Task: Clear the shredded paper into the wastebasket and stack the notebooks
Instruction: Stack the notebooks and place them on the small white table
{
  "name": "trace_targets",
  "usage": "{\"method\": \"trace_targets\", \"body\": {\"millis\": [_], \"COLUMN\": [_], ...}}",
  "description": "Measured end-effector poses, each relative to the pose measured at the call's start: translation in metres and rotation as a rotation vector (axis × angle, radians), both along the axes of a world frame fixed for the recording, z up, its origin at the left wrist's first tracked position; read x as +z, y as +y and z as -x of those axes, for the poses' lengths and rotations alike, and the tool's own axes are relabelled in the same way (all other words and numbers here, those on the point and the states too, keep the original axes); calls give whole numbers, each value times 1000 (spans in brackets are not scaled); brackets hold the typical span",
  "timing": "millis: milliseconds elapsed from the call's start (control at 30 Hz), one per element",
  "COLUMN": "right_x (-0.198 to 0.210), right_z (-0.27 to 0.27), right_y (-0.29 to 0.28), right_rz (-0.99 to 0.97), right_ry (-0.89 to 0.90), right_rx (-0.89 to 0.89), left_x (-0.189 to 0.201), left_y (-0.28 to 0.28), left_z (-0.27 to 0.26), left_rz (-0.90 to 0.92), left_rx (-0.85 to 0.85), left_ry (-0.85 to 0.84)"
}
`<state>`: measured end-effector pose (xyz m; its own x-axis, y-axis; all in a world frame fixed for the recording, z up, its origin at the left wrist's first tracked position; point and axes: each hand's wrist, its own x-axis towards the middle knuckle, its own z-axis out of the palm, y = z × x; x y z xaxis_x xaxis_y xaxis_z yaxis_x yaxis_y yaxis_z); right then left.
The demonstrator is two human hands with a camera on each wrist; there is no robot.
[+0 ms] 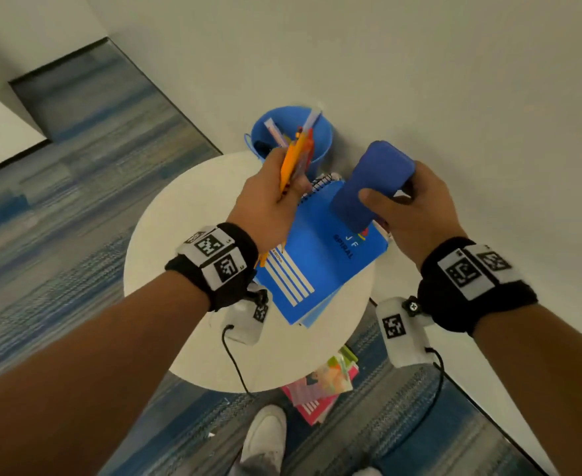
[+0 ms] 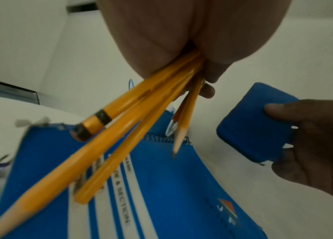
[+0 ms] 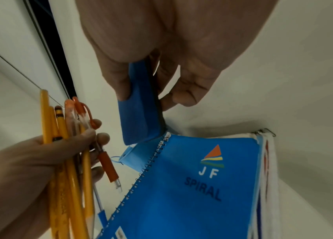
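— What can we read on the blue notebook (image 3: 192, 186)?
— "J F" and "SPIRAL" under a sail logo (image 3: 212, 155); the white stripes (image 2: 120, 186) carry print we make out only as "& SECTION".

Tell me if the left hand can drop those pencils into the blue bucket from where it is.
Probably yes. The left hand grips the pencils right at the blue bucket, whose open top has nothing over it; pens already stand inside.

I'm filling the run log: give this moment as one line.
left hand: grips pencils and pens | right hand: holds blue block | notebooks: stacked on table
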<state>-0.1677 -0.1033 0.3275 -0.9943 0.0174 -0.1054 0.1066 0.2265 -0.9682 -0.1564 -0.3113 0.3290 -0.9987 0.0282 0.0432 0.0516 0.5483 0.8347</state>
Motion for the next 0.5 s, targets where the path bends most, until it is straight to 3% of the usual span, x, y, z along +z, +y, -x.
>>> {"method": "trace_targets", "body": {"millis": [267,500], "right_x": [31,63], "right_z": [20,57], "right_y": [-2,-28], "right_rz": [-26,-89], "right_ry": [54,175], "right_rx": [88,128], "left_x": [40,88], "left_y": [9,-7], "left_z": [4,73], "left_rz": [-93,-144], "left_rx": [74,139], "left_ry": [76,186]}}
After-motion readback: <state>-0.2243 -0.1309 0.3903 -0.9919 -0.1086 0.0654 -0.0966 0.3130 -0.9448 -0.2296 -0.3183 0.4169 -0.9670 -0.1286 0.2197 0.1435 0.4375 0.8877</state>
